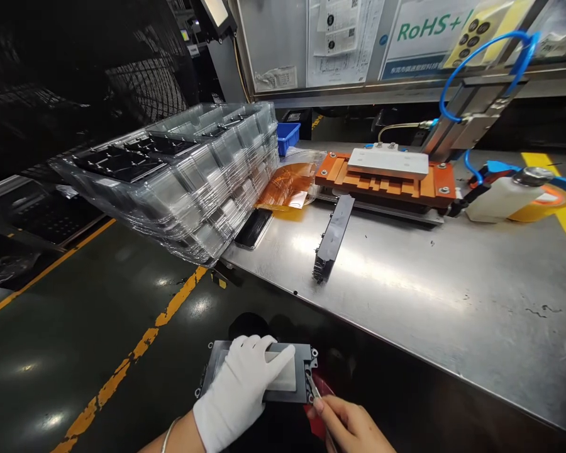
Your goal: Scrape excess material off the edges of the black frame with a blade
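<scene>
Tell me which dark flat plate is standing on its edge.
The loose dark plate on the steel table, below the orange fixture. The one under the gloved left hand lies flat.

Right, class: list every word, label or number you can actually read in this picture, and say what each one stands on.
"RoHS+": green letters on the white sign behind the bench; a last character after the plus is hidden.
White line on the sign's blue band: too small to read.
Printed sheets with round codes on the board: too blurred to read.
Yellow card with dark dots: no legible text.
</scene>
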Available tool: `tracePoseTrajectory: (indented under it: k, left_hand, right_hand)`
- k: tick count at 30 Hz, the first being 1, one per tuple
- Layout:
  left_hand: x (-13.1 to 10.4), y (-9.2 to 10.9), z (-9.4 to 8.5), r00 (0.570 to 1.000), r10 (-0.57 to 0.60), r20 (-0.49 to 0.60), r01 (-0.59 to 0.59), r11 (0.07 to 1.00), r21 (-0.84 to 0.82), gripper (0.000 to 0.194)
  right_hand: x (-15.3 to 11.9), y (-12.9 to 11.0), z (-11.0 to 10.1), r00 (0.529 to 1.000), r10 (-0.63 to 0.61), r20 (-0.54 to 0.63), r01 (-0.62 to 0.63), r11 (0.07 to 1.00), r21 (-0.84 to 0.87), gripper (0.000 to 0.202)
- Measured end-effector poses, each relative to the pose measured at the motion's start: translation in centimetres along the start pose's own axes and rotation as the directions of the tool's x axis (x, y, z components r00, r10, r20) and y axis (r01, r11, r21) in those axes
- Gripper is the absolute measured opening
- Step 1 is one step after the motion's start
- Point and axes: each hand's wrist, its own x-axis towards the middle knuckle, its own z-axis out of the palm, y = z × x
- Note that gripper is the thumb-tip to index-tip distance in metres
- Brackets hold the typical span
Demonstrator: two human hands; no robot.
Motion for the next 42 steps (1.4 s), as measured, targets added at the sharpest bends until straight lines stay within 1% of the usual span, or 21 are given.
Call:
tracePoseTrajectory:
  k: [4,7,8,11,14,18,21,25,30,33,37,38,40,42]
  left_hand:
    - [0.0,0.0,-0.1,1.0,-0.011,-0.023,0.012,1.0,0.014,0.086]
    - [0.1,0.1,-0.2,1.0,-0.002,-0.021,0.003,1.0,0.031,0.088]
    - [0.1,0.2,-0.2,1.0,-0.003,-0.027,0.004,1.0,0.03,0.089]
    - [0.1,0.2,-0.2,0.999,-0.007,-0.033,0.008,1.0,0.021,0.088]
    - [0.1,0.3,-0.1,1.0,0.004,-0.021,-0.004,1.0,0.014,0.089]
    - [0.1,0.2,-0.1,1.0,0.0,-0.03,0.0,1.0,0.012,0.091]
    - [0.1,0.2,-0.1,1.0,-0.003,-0.019,0.003,1.0,-0.002,0.089]
    - [0.1,0.1,0.1,0.999,-0.013,-0.032,0.012,1.0,-0.013,0.089]
    - [-0.1,0.1,0.4,1.0,-0.004,-0.031,0.003,1.0,-0.019,0.089]
    - [-0.1,0.1,0.5,0.999,-0.012,-0.04,0.011,0.999,-0.032,0.088]
    - [-0.1,0.1,0.5,1.0,-0.008,-0.022,0.008,1.0,-0.007,0.09]
    - [-0.1,0.0,0.4,1.0,-0.005,-0.017,0.004,1.0,-0.004,0.09]
    - [-0.1,0.0,0.3,1.0,0.001,-0.014,-0.001,1.0,-0.01,0.088]
    - [0.0,0.0,0.2,1.0,0.001,-0.011,-0.001,1.0,-0.016,0.087]
  right_hand:
    - [0.0,-0.7,-0.2,0.999,0.019,-0.042,-0.02,1.0,-0.018,0.078]
    - [0.0,-1.2,-0.3,1.0,-0.008,-0.023,0.006,0.998,-0.06,0.072]
    - [0.0,-1.3,-0.4,0.999,-0.005,-0.032,0.002,0.997,-0.076,0.073]
    - [0.0,-1.1,-0.4,0.999,0.027,-0.043,-0.031,0.996,-0.089,0.079]
    - [0.1,-0.7,-0.4,1.0,0.011,-0.026,-0.013,0.998,-0.064,0.077]
    - [0.2,-0.8,-0.5,0.999,0.014,-0.041,-0.018,0.994,-0.106,0.085]
    - [0.1,-1.2,-0.6,1.0,-0.006,-0.027,0.004,0.997,-0.076,0.08]
    - [0.0,-1.4,-0.7,0.998,0.066,-0.021,-0.067,0.995,-0.071,0.085]
    - [-0.1,-1.1,-0.7,1.0,0.022,0.001,-0.022,0.998,-0.06,0.081]
    - [0.0,-1.0,-0.8,0.999,0.042,-0.007,-0.042,0.997,-0.067,0.082]
    - [0.2,-1.0,-1.1,0.998,0.012,0.059,-0.008,0.997,-0.071,0.082]
    - [0.1,-1.0,-1.3,0.998,0.005,0.061,-0.001,0.997,-0.075,0.08]
    - [-0.1,-1.0,-1.8,1.0,0.0,0.023,0.004,0.99,-0.141,0.074]
    - [-0.4,-1.1,-2.6,0.998,-0.041,-0.056,0.026,0.967,-0.254,0.065]
